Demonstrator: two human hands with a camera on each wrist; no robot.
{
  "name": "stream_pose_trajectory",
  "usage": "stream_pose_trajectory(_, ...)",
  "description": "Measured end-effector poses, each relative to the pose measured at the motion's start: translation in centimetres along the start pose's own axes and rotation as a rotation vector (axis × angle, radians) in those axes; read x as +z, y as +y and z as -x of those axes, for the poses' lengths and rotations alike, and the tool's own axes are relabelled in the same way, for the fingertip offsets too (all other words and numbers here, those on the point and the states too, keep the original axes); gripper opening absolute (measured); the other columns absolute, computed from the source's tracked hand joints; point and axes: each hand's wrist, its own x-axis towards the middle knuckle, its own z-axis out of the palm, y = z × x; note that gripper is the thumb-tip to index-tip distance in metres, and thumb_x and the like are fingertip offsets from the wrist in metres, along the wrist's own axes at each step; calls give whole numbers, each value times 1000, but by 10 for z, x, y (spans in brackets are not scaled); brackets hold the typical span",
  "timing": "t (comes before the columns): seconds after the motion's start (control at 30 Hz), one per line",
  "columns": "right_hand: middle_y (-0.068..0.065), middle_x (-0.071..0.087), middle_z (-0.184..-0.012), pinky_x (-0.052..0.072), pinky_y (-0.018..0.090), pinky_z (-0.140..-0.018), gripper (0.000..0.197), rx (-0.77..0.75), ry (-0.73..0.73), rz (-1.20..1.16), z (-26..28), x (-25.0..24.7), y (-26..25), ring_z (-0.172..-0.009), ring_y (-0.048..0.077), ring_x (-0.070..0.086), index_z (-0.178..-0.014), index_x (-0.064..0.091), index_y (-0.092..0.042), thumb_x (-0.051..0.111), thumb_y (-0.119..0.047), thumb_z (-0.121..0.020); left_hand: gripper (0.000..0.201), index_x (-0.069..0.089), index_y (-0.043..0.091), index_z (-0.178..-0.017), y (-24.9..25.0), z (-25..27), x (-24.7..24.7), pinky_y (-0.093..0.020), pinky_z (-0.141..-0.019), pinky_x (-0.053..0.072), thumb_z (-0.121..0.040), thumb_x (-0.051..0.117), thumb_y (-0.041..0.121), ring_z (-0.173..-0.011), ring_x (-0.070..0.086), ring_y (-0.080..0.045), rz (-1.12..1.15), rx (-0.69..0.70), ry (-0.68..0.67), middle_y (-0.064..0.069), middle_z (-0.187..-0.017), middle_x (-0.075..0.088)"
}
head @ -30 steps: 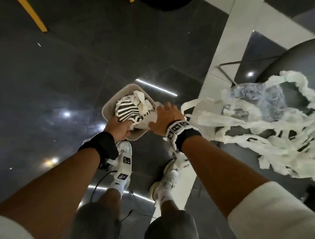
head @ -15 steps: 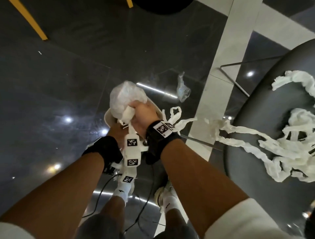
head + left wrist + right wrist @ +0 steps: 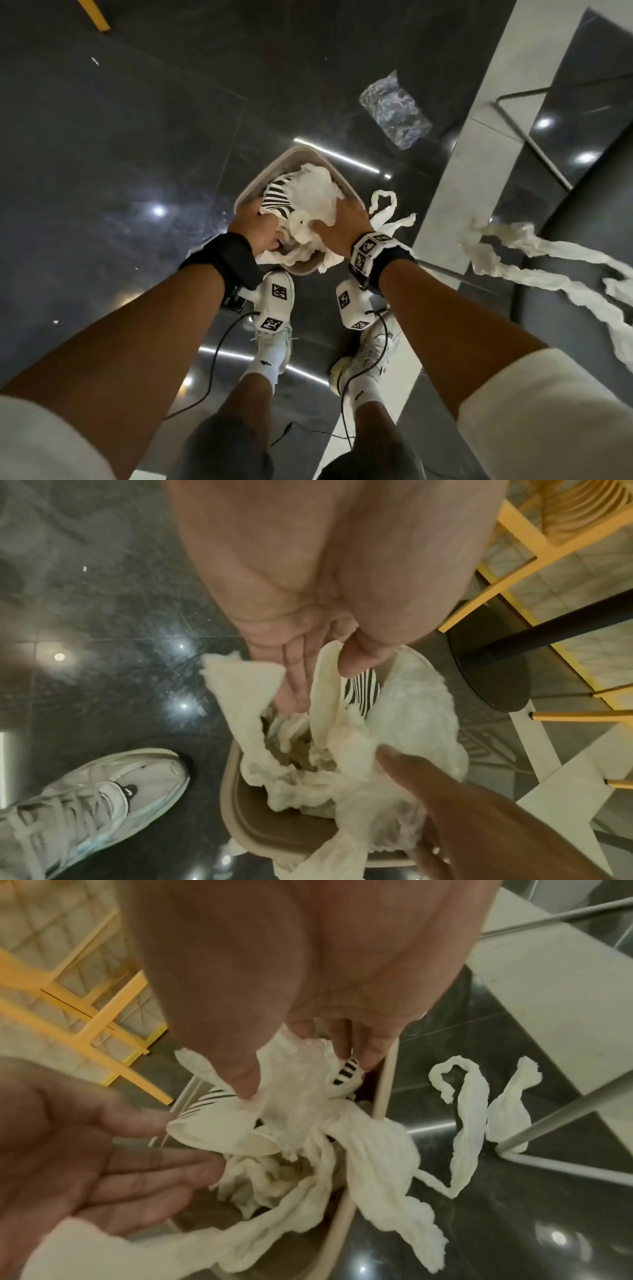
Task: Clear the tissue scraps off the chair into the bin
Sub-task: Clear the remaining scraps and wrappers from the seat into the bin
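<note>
Heaped in the bin [image 3: 274, 168] and standing above its rim: white tissue scraps [image 3: 308, 219], twisted and crumpled, with a crinkly pale wad on top. Tucked among them on the left, a striped cup [image 3: 277, 198], tipped on its side. Trailing over the near rim and the right rim, several loose ends of tissue.

Pressed onto the top of the heap from the right: the right hand [image 3: 346, 222], palm down, fingers spread and fairly straight, thumb dug into the wad as the right wrist view shows. Nothing plainly clasped there, only pushed down.

Pushed in from the left: the left hand [image 3: 255, 226], fingers [image 3: 294, 685] straight and together, sunk between a flap of tissue and the cup's rim, thumb lying against that rim. No curl, no pinch.

Just right of the bin, on the floor: two looped strips [image 3: 387, 212] of tissue, touching the bin's side or very nearly, hard to tell which. Further right, on the dark chair [image 3: 599, 240], more long scraps [image 3: 548, 253] draped across the seat and over its edge.

Beyond the bin, flat on the glossy dark floor, a clear plastic wrapper [image 3: 394, 109], well apart from everything else. Just below the bin, two white shoes [image 3: 274, 339]. In the wrist views, yellow legs [image 3: 103, 1020] and a round black base [image 3: 489, 674] behind the bin.
</note>
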Motion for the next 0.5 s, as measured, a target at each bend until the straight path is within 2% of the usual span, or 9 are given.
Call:
stream_pose_trajectory(0.03, 12, 32, -152, 38, 49, -112, 73, 4, 47, 68, 5, -6, 2, -138, 34, 33, -146, 39, -17, 58, -54, -86, 28, 61, 30, -102, 0, 0, -4, -52, -87, 57, -83, 52, 12, -94, 67, -28, -39, 34, 8, -11, -110, 68)
stream_pose_trajectory(0.1, 12, 31, -146, 41, 46, -110, 57, -75, 148, 185, 16, -18, 6, -132, 33, 37, -138, 49, -13, 56, -45, -92, 56, 56, 40, -123, 8, 3, -8, -49, -89, 58, -68, 60, 34, -103, 68, -24, -148, 111, 21, 1, -117, 69)
stream_pose_trajectory(0.17, 13, 37, -140, 46, 43, -106, 47, -162, 189, 150, 22, -25, 6, -123, 33, 49, -136, 49, -11, 58, -31, -95, 63, 53, 35, -131, 17, 8, -5, -41, -94, 55, -68, 64, 36, -106, 65, -17, -290, 218, -18, 11, -115, 68)
stream_pose_trajectory(0.23, 12, 49, -134, 50, 41, -99, 45, -172, 169, 47, 15, -27, 1, -116, 32, 57, -137, 44, -13, 57, -19, -94, 57, 54, 31, -129, 21, 8, 4, -34, -95, 51, -74, 70, 29, -104, 62, -13, -467, 318, -64, 15, -111, 62)
stream_pose_trajectory(0.3, 10, 60, -122, 53, 38, -91, 38, -176, 160, 15, 2, -23, -5, -108, 29, 61, -128, 45, -14, 57, -13, -93, 46, 57, 32, -114, 17, -1, 14, -31, -90, 49, -71, 73, 29, -101, 63, -17, -735, 402, -152, 15, -104, 59)
stream_pose_trajectory(0.33, 8, 63, -115, 54, 36, -86, 32, -188, 140, 77, -8, -19, -6, -105, 27, 63, -124, 49, -13, 57, -13, -93, 38, 57, 31, -106, 13, -6, 20, -30, -86, 48, -71, 72, 28, -98, 63, -19, -885, 407, -199, 13, -97, 57)
stream_pose_trajectory(0.4, 3, 63, -103, 50, 31, -76, 25, -207, -12, 300, -25, -8, -6, -96, 22, 64, -117, 57, -14, 60, -19, -93, 28, 53, 29, -93, 5, -22, 28, -36, -81, 53, -70, 69, 31, -93, 64, -28, -1061, 342, -293, 5, -89, 57)
stream_pose_trajectory(0.43, -1, 61, -99, 46, 29, -73, 26, -230, -100, 400, -33, -4, -5, -90, 18, 62, -114, 59, -17, 66, -24, -90, 25, 52, 27, -91, 2, -30, 30, -41, -82, 55, -72, 68, 30, -94, 65, -32, -1139, 320, -322, -1, -89, 59)
stream_pose_trajectory(0.5, -2, 64, -105, 43, 30, -73, 35, -277, -241, 503, -50, 5, 0, -81, 14, 56, -113, 59, -24, 74, -30, -83, 34, 55, 18, -103, -6, -51, 37, -43, -85, 55, -76, 72, 25, -98, 65, -33, -1323, 304, -294, -8, -101, 63)
